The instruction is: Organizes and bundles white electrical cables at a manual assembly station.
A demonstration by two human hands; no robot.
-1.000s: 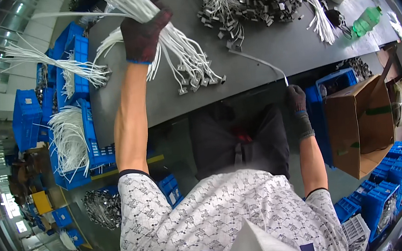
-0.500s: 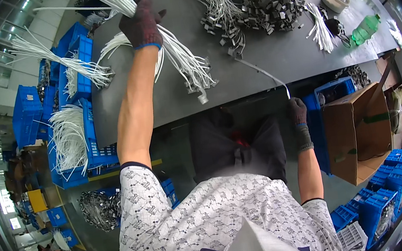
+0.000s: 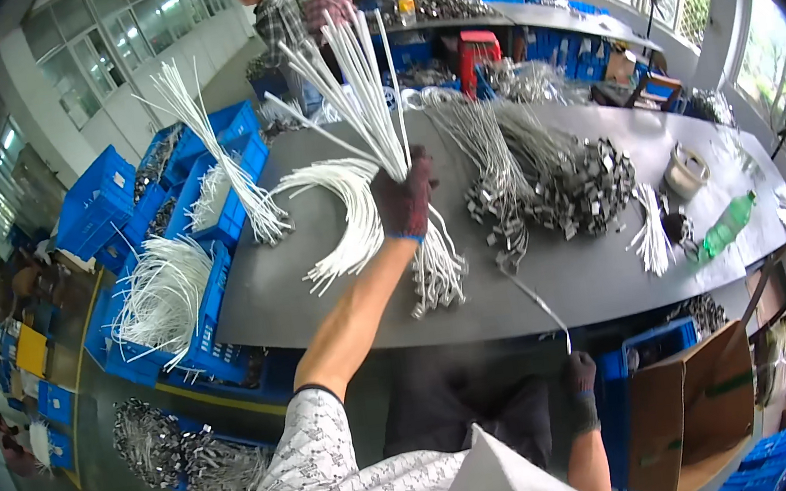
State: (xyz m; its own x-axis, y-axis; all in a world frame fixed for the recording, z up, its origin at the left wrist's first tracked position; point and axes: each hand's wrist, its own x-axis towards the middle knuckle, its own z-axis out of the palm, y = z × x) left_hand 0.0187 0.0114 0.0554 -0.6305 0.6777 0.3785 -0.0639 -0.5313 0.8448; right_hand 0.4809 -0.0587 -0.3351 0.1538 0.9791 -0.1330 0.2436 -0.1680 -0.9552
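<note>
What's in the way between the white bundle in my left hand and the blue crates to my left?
Two other white bundles. A curved bundle lies on the table just left of your left hand. Farther left, a straight bundle stretches from the table out over the crates.

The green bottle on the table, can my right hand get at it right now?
Probably yes, with a stretch: nothing seems to stand on the table between the right hand and the green bottle. That hand would likely have to clear the front edge and release the pale strip it seems to hold.
</note>
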